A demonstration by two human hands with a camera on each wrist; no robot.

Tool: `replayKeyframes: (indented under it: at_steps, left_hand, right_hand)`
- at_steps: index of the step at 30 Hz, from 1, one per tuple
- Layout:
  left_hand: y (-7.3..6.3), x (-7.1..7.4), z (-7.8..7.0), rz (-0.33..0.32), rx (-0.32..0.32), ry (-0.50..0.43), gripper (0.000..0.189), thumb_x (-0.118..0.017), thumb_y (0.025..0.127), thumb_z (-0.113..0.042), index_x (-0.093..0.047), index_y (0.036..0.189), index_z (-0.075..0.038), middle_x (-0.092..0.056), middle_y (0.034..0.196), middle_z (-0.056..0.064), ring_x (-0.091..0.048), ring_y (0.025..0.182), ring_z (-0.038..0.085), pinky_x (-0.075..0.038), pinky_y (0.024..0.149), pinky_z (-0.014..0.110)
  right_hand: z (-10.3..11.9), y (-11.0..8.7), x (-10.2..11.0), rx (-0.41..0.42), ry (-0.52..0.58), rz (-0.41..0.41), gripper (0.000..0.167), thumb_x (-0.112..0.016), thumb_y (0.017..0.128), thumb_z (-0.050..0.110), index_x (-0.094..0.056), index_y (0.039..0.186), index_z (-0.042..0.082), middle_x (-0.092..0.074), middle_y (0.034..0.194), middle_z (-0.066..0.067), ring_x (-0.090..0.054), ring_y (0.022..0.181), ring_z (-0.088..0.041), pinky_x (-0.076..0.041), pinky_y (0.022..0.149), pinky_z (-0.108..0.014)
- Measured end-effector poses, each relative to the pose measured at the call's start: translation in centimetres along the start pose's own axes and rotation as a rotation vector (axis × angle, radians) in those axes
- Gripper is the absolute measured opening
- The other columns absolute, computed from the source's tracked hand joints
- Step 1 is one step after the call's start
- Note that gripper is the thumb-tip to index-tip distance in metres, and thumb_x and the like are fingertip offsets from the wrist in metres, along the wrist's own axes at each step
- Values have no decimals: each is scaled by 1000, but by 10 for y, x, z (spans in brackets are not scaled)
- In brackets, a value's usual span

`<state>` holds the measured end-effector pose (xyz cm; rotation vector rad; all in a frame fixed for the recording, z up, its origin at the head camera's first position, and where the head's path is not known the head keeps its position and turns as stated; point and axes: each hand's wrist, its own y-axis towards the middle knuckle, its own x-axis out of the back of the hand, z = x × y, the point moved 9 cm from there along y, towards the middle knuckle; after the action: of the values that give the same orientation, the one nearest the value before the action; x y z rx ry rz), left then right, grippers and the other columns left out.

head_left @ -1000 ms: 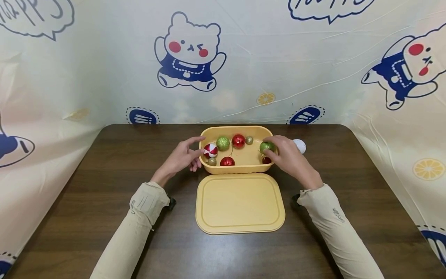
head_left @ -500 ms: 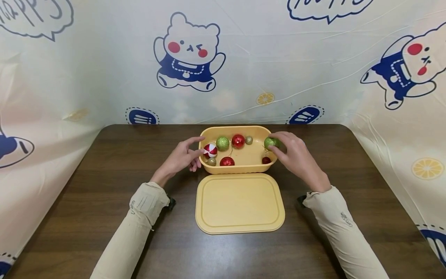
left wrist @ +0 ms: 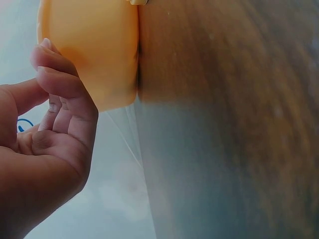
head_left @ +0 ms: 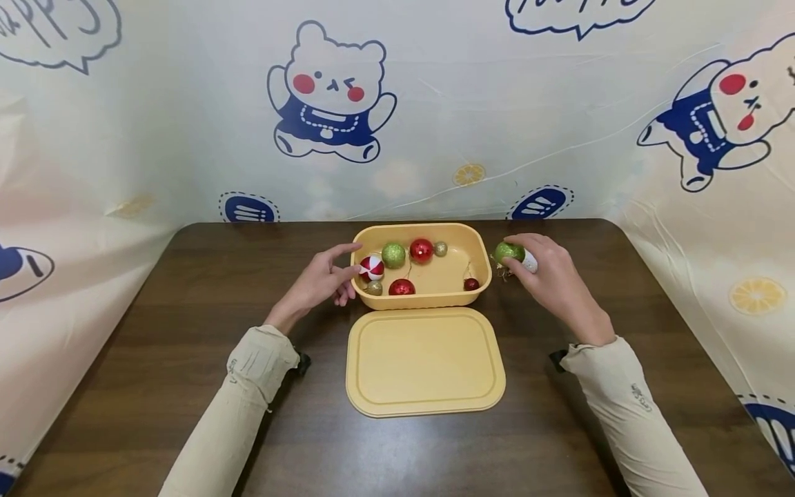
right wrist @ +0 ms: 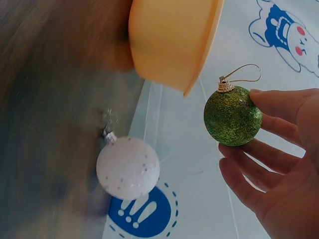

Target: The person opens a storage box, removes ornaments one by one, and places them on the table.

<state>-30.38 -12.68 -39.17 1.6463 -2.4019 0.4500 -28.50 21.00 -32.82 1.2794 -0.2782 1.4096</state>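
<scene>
My right hand holds a green glitter Christmas bauble by thumb and fingertips. It hangs right of the yellow box, its gold cap and wire loop showing in the right wrist view. On the table, a white speckled bauble is partly hidden behind that hand in the head view. My left hand grips the box's left rim, thumb over the edge, other fingers bent outside. Inside lie a red-and-white bauble, a green bauble, several red baubles and small gold ones.
A flat yellow lid lies on the dark wooden table, right in front of the box. Behind and beside the table hangs a pale cloth printed with cartoon bears.
My right hand has lifted the green bauble from the box's right end and carried it right, over the rim. A small dark red bauble there is now uncovered. My left hand stays put.
</scene>
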Motion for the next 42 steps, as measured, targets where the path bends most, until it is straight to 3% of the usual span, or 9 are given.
replayKeyframes:
  at_steps: [16, 42]
  left_hand:
    - [1, 1, 2, -3, 3, 16, 53, -54, 103, -10, -35, 153, -6, -65, 71, 24, -57, 50, 26, -52, 49, 31]
    - [0, 1, 1, 0, -6, 4, 53, -54, 103, -9, -35, 152, -5, -64, 71, 25, -58, 50, 26, -52, 49, 32]
  right_hand:
    - [-36, -6, 6, -120, -14, 30, 31, -72, 91, 6, -65, 120, -2, -63, 123, -21, -57, 112, -37, -47, 96, -57]
    - [-84, -19, 24, -196, -24, 8, 28, -70, 88, -2, -66, 116, -4, -63, 119, -26, -58, 106, -41, -45, 93, -59]
